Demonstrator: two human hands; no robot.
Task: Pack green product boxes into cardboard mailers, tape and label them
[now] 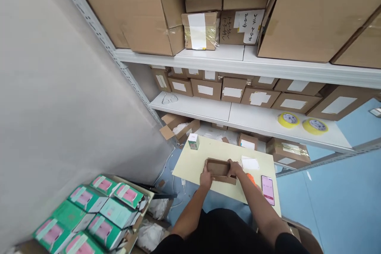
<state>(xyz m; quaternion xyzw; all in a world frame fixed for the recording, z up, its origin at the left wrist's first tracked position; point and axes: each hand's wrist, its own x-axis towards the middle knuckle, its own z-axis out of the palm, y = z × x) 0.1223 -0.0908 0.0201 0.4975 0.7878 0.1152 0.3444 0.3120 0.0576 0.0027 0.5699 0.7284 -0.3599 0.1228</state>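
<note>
A small brown cardboard box with its top open is held between my hands, over the front edge of the pale yellow table. My left hand grips its left end, fingers closed on the wall. On the right end, my right hand is closed over the wall, some fingers reaching inside. The box looks empty inside. White paper slips lie just right of my right hand. An orange object is partly hidden by my right forearm.
A small white-and-green box stands at the table's back left; a phone lies at the right. Green boxes fill a carton at lower left. Shelves behind hold labelled cartons and yellow tape rolls.
</note>
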